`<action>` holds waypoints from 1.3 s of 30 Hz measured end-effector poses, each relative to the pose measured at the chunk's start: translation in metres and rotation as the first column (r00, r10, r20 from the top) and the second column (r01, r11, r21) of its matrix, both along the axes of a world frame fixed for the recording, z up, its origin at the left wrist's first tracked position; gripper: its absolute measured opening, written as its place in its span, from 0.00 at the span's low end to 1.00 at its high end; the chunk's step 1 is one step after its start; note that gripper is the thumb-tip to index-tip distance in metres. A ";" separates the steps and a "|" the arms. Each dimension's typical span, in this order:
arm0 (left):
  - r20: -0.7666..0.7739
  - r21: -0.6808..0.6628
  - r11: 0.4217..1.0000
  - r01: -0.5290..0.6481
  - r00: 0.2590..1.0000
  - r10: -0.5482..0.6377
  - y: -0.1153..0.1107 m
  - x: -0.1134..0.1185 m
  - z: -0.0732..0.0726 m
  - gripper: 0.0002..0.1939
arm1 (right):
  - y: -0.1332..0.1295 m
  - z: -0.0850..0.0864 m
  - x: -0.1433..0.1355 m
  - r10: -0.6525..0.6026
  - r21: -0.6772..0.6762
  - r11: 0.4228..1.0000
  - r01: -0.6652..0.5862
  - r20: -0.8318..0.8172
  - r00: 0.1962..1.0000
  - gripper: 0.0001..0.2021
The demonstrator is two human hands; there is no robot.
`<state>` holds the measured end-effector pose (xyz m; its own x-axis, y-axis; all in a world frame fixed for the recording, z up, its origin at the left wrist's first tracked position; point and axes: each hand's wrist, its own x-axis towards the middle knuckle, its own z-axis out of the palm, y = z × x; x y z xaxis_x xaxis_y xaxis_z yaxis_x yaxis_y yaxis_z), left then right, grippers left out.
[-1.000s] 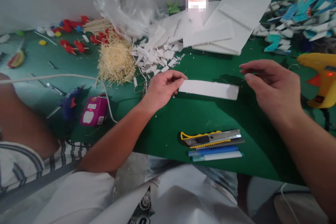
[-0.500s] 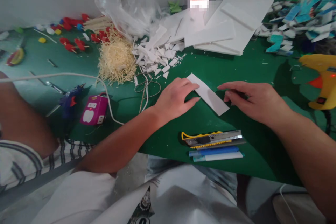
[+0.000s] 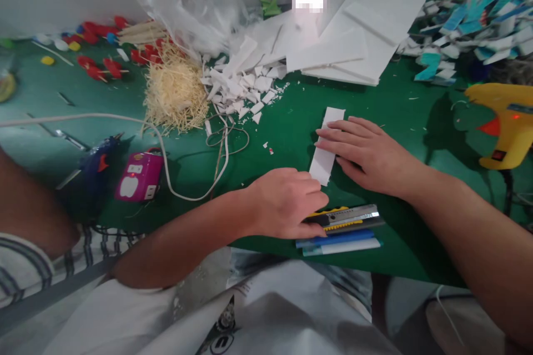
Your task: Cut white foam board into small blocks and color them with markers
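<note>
A white foam strip (image 3: 320,163) lies on the green table, slanting up to the right. My right hand (image 3: 366,152) rests on it, palm down, fingers spread and stretched across its middle. Near the table's front edge my left hand (image 3: 293,203) is closed round the left end of a yellow and grey box cutter (image 3: 353,216). Some of its fingers are curled, and the thumb is below the cutter. A blue pen (image 3: 345,239) and a white pen (image 3: 343,247) lie just under the cutter.
White foam sheets (image 3: 350,39), foam scraps (image 3: 245,86) and a shredded straw pile (image 3: 177,89) are at the back. A pink adapter (image 3: 139,176) with a white cable is left. A yellow glue gun (image 3: 503,122) stands right. Another person's arm (image 3: 33,205) is at the left edge.
The foam strip has turned and now slants the other way. My right hand has flattened onto it. My left hand has left the strip, moved down to the cutter and closed on it.
</note>
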<state>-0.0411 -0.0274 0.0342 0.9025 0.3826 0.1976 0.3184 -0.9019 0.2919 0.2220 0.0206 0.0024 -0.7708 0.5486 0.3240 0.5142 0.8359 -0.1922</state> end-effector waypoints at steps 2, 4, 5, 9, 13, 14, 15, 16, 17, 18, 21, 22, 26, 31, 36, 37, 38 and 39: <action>-0.021 0.024 0.999 0.033 0.999 -0.033 -0.005 0.003 0.001 0.19 | -0.002 0.001 -0.001 -0.034 0.062 0.997 0.035 -0.013 0.999 0.18; -0.036 0.015 0.999 0.049 0.998 -0.048 -0.008 0.004 0.002 0.16 | -0.003 0.003 0.000 -0.096 0.098 0.990 0.096 -0.012 0.995 0.17; -0.033 0.008 0.999 0.052 0.998 -0.052 -0.009 0.004 0.002 0.14 | -0.003 0.005 0.002 -0.134 0.106 0.985 0.133 0.000 0.991 0.17; 0.020 0.002 0.999 0.039 0.999 -0.039 -0.009 0.002 -0.001 0.14 | -0.001 0.008 0.007 -0.246 0.081 0.967 0.241 0.065 0.967 0.18; 0.073 -0.049 0.999 -0.013 0.997 0.016 -0.005 0.000 -0.001 0.15 | 0.000 0.008 0.008 -0.282 0.031 0.960 0.280 0.093 0.955 0.18; 0.084 -0.069 0.997 -0.020 0.996 0.026 -0.003 -0.001 -0.001 0.15 | 0.000 0.008 0.008 -0.284 0.026 0.959 0.283 0.096 0.954 0.17; 0.088 -0.080 0.996 -0.028 0.996 0.035 -0.002 -0.001 0.000 0.16 | 0.000 0.008 0.008 -0.285 0.021 0.958 0.285 0.096 0.954 0.17; 0.087 -0.079 0.996 -0.032 0.995 0.039 -0.001 -0.001 0.001 0.16 | 0.000 0.008 0.008 -0.286 0.016 0.958 0.286 0.096 0.953 0.17; 0.076 -0.070 0.997 -0.032 0.996 0.038 0.000 -0.001 0.002 0.15 | 0.000 0.008 0.009 -0.288 0.011 0.958 0.288 0.093 0.953 0.17; 0.052 -0.057 0.998 -0.030 0.998 0.033 0.000 -0.001 0.002 0.15 | 0.000 0.008 0.009 -0.288 0.005 0.957 0.289 0.093 0.953 0.17; -0.052 -0.050 0.999 -0.015 0.999 0.013 -0.002 0.001 0.001 0.17 | 0.001 0.009 0.009 -0.285 -0.009 0.958 0.287 0.095 0.954 0.18; -0.074 -0.061 0.998 -0.008 0.997 0.003 -0.003 0.002 0.000 0.18 | 0.001 0.008 0.009 -0.284 -0.008 0.958 0.286 0.092 0.954 0.18; -0.049 -0.075 0.997 -0.009 0.999 0.005 -0.008 0.004 -0.004 0.16 | 0.002 0.007 0.009 -0.285 -0.008 0.958 0.287 0.076 0.955 0.18; -0.005 -0.028 0.997 -0.070 0.998 0.070 -0.010 0.004 -0.003 0.18 | 0.002 0.006 0.012 -0.297 -0.015 0.954 0.299 0.075 0.952 0.17; -0.108 0.037 0.998 -0.048 0.993 0.052 -0.009 0.006 -0.004 0.21 | 0.000 0.009 0.013 -0.333 0.008 0.943 0.333 0.042 0.942 0.16; -0.121 0.054 0.997 -0.047 0.991 0.053 -0.009 0.006 -0.004 0.16 | 0.000 0.009 0.013 -0.337 0.016 0.942 0.336 0.049 0.940 0.15; -0.127 0.067 0.996 -0.051 0.990 0.060 -0.009 0.006 -0.004 0.13 | -0.001 0.009 0.013 -0.338 0.022 0.941 0.338 0.060 0.939 0.15; -0.122 0.079 0.995 -0.065 0.990 0.075 -0.009 0.006 -0.004 0.11 | -0.001 0.009 0.014 -0.341 0.028 0.940 0.340 0.070 0.937 0.16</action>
